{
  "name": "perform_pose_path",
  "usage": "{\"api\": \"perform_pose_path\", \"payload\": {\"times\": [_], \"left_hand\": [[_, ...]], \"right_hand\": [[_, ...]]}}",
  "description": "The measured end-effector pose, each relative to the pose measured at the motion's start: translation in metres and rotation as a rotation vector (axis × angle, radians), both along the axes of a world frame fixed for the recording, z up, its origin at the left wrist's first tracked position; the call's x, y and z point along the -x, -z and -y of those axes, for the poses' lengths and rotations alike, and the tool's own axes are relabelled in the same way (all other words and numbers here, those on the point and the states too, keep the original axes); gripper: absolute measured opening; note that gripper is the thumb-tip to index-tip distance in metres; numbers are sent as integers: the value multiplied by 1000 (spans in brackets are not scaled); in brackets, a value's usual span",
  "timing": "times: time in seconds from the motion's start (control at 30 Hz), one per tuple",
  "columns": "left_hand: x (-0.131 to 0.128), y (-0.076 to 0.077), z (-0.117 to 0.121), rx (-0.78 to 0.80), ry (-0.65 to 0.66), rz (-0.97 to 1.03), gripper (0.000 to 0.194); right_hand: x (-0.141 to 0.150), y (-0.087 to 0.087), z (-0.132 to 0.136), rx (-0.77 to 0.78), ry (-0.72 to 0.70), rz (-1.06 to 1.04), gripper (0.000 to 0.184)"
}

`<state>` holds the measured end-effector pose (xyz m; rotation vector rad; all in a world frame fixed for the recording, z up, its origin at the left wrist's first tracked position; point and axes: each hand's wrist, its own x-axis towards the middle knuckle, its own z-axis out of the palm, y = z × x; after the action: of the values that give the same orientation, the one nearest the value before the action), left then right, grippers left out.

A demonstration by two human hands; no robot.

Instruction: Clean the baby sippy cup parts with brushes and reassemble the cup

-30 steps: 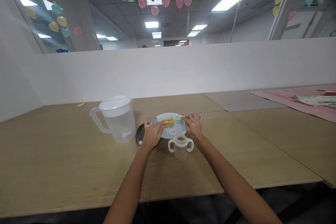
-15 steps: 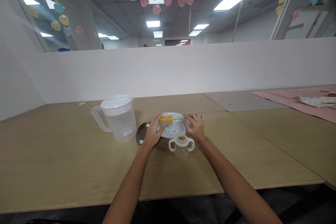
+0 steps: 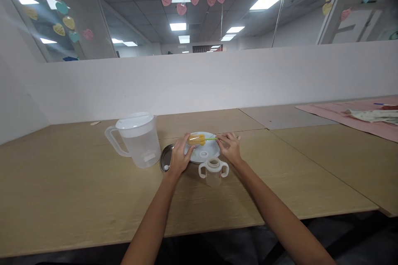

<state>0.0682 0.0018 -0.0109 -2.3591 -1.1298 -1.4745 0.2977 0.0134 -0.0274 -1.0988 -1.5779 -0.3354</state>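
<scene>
My left hand (image 3: 179,156) rests at the left rim of a white plate (image 3: 209,152), its fingers curled against the yellow sponge head of a thin brush (image 3: 196,139). My right hand (image 3: 230,147) pinches the brush's green handle at the plate's right side, holding it just above the plate. A small white ring lies on the plate. A clear two-handled cup (image 3: 213,170) stands just in front of the plate, between my wrists. A dark round lid (image 3: 164,159) lies under my left hand.
A clear plastic jug with a white lid (image 3: 136,139) stands left of the plate. A white partition runs along the back of the wooden desk (image 3: 77,198). Pink cloth with papers (image 3: 357,116) lies far right. The desk's front edge is close below my forearms.
The brush has lifted slightly off the plate and shifted a little left; my left hand has moved up to its sponge head. My right hand has stayed on the handle.
</scene>
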Motion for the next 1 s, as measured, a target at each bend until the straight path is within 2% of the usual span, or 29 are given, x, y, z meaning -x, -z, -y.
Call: {"api": "perform_pose_path", "payload": {"times": [0.17,0.33,0.43,0.57,0.8,0.9,1.0], "left_hand": [[3,4,-5,49,18,19,47],[2,7,-8,93,65,24,46],[0,7,-5,92,77,-2,47],[-3,7,-1,92,86,-31,47],[-3,6,-5,180,131,45,47],[-5,6,-4,216,161,43,47],[-8,5,-1,199,154,46,47]], "right_hand": [[0,-2,-1,119,-137,-201,16],[0,-4,-5,133,-236,-411,11],[1,-4,-5,140,-202,-425,12],[2,-1,-4,173,-170,-341,12],[1,5,-12,217,-318,-502,12],[0,4,-10,193,-261,-494,13],[1,1,-5,157,-145,-391,13]]}}
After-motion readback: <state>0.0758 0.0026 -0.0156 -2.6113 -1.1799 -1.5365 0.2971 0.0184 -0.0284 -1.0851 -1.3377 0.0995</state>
